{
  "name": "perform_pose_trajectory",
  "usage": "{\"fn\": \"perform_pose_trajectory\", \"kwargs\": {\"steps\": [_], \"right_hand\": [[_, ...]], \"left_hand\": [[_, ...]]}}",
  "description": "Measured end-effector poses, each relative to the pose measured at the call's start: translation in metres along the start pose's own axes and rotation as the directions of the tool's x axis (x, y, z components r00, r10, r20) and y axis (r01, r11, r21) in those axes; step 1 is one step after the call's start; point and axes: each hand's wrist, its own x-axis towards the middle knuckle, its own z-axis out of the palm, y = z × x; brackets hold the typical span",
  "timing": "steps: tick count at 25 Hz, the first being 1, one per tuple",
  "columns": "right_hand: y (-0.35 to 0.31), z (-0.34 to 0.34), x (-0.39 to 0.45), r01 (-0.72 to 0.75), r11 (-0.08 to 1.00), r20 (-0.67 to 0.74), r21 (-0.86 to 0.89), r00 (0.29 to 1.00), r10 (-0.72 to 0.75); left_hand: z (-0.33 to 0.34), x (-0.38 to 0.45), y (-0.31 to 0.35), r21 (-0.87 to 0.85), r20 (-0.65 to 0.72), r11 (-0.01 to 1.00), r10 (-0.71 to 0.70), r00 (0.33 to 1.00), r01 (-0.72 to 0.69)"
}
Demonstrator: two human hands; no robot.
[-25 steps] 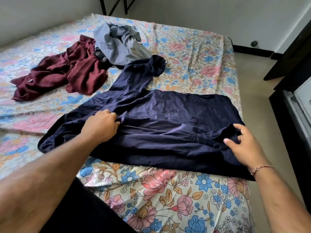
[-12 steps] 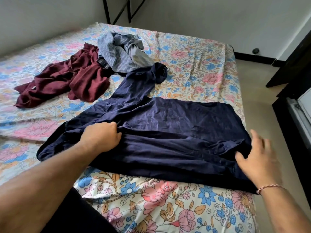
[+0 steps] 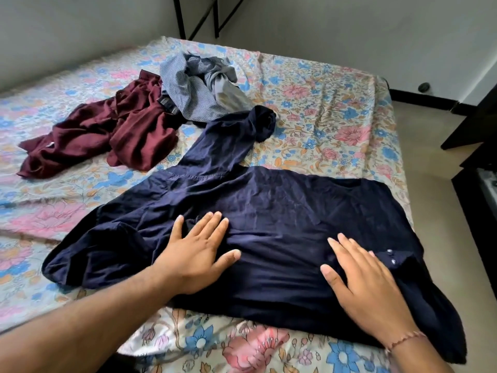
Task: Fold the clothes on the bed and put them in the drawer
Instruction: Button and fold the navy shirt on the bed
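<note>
A dark navy cotton shirt lies spread across the lower middle of the frame on a bed covered with a floral sheet of pink, blue and orange blooms. One sleeve of the shirt runs toward the upper middle of the frame and ends in a bunched cuff; the other side is rumpled at the lower left, so its outline there is hard to read. At the right edge the fabric folds over on itself, showing two small pale buttons, and the shirt's lower right corner hangs past the bed's edge.

The person's left hand lies flat on the shirt at centre, fingers straight and slightly spread, gripping nothing. The right hand lies flat on the shirt to the lower right, fingers extended, holding nothing; a thin reddish thread bracelet circles its wrist. Both forearms are cut off by the bottom of the frame.

In the upper left a crumpled maroon garment sits on the sheet, touching a crumpled grey-blue checked garment at upper centre. Their shapes cannot be made out. Dark furniture is cut off by the right edge, and no drawer can be identified.
</note>
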Motion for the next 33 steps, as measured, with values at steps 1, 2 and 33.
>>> {"fn": "perform_pose_trajectory", "kwargs": {"steps": [1, 2, 33], "right_hand": [[-0.004, -0.008, 0.008, 0.002, 0.996, -0.094, 0.088, 0.996, 0.006], [-0.008, -0.014, 0.024, 0.006, 0.982, -0.201, 0.189, 0.979, 0.032], [0.066, -0.094, -0.034, 0.087, 0.977, 0.236, -0.193, 0.971, -0.040]], "left_hand": [[-0.013, 0.007, 0.005, -0.036, -0.119, 0.999, -0.001, 0.993, -0.003], [-0.026, 0.021, 0.008, -0.058, -0.272, 0.998, 0.023, 0.962, -0.040], [-0.063, -0.046, 0.001, 0.406, 0.044, 0.836, 0.387, 0.921, -0.370]]}}
